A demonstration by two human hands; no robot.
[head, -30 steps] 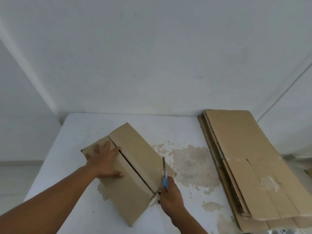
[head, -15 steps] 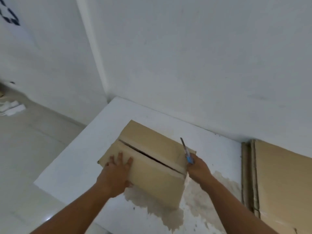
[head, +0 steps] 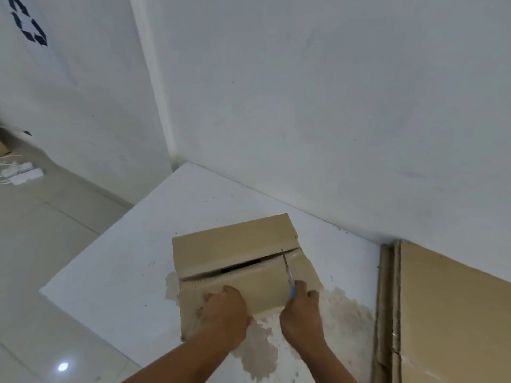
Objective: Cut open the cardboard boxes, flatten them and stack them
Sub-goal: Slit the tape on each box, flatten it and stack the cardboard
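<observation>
Box: one brown cardboard box (head: 237, 261), standing on the white desk (head: 124, 272) near its front middle, over a worn tan patch in the paint.
Long axis: left to right across the view, right end a little farther away and angled towards the wall.
Top seam: along that same axis, parted into a dark gap between the two top flaps, widest around the middle.
Knife: one blue-handled utility knife (head: 289, 275), blade pointing away from the person, tip at the seam near the right end of the box.
Right hand (head: 302, 313): closed round the knife handle, resting at the near right corner of the box.
Left hand (head: 225, 310): knuckles up, fingers curled over the near flap, gripping the box near its front edge.
Count: one box, one knife, two hands, one stack.
Stack: stack of flattened brown cardboard sheets (head: 442, 313) at the right of the desk, apart from the box; number of sheets impossible to tell.
Surroundings: white wall behind; pale tiled floor at left with a white power strip (head: 25, 172).
</observation>
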